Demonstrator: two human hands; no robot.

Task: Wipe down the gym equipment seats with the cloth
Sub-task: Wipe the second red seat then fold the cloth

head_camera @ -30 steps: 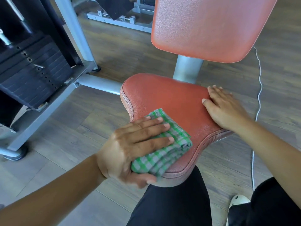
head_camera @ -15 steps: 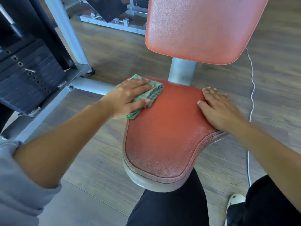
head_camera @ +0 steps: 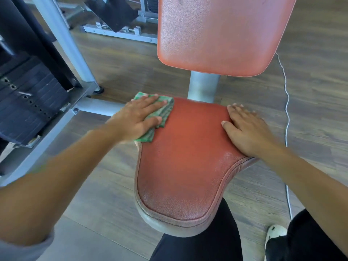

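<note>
Two hands are working on the seat (head_camera: 184, 157), are they not?

Both are lying on it. The left hand (head_camera: 137, 117) is pressing the cloth (head_camera: 163, 110) down onto the far left corner of the red padding. Its fingers (head_camera: 150, 99) are stretching out straight and slightly spread over the fabric, not curling round it.

Where exactly is the cloth sitting?

Folded and checked in green and white, it is lying under that palm. It is touching the seat, reaching its left edge and poking out past the fingertips and below the thumb.

And the right hand (head_camera: 246, 130)?

It is resting flat on the right side of the seat, fingers straight and close together, gripping nothing.

What is standing around them?

A red backrest (head_camera: 220, 34) is rising behind the seat on a grey post (head_camera: 203, 85). A dark weight stack (head_camera: 28, 102) is sitting to the left in a grey frame. A white cable (head_camera: 286, 110) is trailing across the wooden floor (head_camera: 131, 68) on the right.

Is any writing showing?

I cannot tell; the weight stack is looking too dark and small for reading.
</note>
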